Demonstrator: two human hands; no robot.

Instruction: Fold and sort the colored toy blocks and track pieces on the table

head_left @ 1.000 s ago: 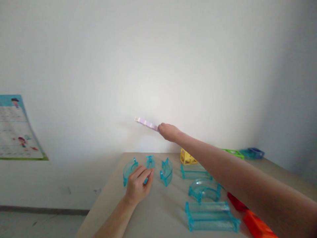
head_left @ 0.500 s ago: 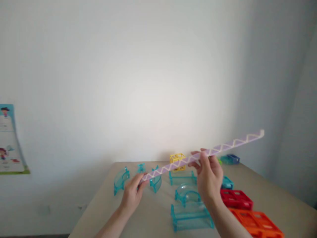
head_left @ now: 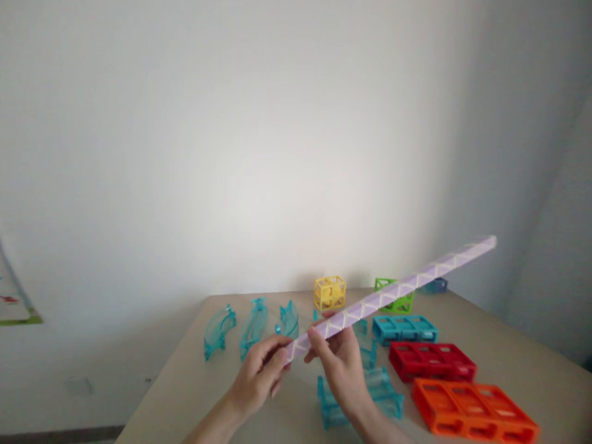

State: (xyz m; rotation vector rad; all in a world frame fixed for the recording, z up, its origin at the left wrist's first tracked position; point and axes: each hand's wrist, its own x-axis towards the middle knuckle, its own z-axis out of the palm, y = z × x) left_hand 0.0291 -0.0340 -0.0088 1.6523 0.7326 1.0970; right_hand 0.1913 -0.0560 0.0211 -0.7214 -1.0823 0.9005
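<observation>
A long lilac strip with a white zigzag pattern (head_left: pixel 416 279) slants up to the right above the table. My left hand (head_left: pixel 259 376) pinches its lower end. Just beside it, my right hand (head_left: pixel 337 364) grips the strip a little further along. Both hands hover over the beige table (head_left: pixel 185 394), above a clear teal straight track piece (head_left: pixel 388 398).
Three clear teal curved pieces (head_left: pixel 252 327) stand at the table's back left. A yellow cube frame (head_left: pixel 330 292) and a green frame (head_left: pixel 395 297) sit near the wall. Teal (head_left: pixel 404 328), red (head_left: pixel 432 361) and orange (head_left: pixel 472 404) grid blocks line the right side.
A second ago my right hand reached toward the wall with the strip and my left rested by the curved pieces. Now both hands hold the strip; my right hand slid down near its lower end.
</observation>
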